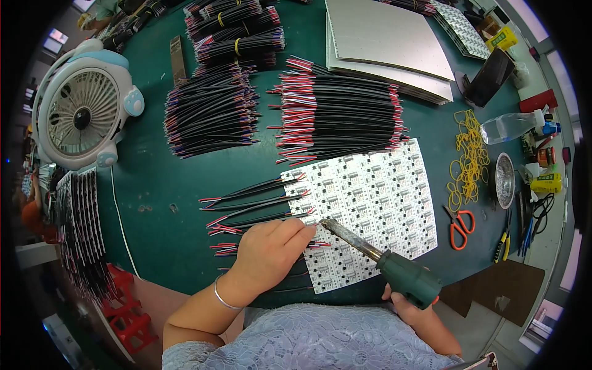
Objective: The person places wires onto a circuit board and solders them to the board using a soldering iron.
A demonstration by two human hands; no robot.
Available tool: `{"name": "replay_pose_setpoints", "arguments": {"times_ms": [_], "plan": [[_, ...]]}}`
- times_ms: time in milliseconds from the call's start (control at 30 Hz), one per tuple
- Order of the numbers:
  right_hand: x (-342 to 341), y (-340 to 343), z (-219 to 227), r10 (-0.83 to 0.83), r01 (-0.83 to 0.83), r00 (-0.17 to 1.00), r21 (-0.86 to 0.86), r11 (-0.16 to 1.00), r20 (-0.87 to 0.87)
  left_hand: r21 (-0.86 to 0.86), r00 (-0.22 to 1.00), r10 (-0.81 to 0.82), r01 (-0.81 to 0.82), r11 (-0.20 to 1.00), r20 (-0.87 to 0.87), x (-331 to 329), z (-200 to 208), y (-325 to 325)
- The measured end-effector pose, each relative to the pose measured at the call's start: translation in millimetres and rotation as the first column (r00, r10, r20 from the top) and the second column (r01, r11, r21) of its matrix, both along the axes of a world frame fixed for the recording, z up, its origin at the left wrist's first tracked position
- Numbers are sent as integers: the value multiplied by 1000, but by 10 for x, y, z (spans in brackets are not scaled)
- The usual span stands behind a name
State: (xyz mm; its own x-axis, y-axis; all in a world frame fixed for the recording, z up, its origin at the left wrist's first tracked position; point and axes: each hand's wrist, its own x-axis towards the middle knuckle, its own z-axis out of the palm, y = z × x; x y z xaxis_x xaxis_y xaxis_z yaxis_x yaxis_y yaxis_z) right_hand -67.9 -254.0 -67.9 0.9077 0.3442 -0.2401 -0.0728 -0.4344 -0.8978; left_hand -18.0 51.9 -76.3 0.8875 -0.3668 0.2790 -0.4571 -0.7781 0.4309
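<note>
Bright, even light (fisheye-bent, dark rim)

White desk fan (83,111), orange-handled scissors (458,227), yellow rubber bands (468,157), plastic bottle (509,127), perhaps a metal dish (504,180).
</note>
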Motion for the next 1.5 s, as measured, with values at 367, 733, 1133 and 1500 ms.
{"name": "replay_pose_setpoints", "arguments": {"times_ms": [367, 733, 1133, 1500], "plan": [[-19, 13, 36, -94, 126, 988, 296, 947, -120, -38, 999, 18, -20, 999, -39, 28, -37, 1], [-87, -37, -20, 7, -3, 1000, -144, 990, 28, -78, 999, 19, -22, 997, -33, 34, -52, 0], [26, 42, 124, -50, 51, 999, 215, 975, -10, -58, 1000, 22, -23, 998, -15, 23, -52, -3], [-56, -36, 32, -40, 44, 999, 140, 989, -34, -61, 1000, -6, 6, 998, 12, 31, -60, 3]]}}
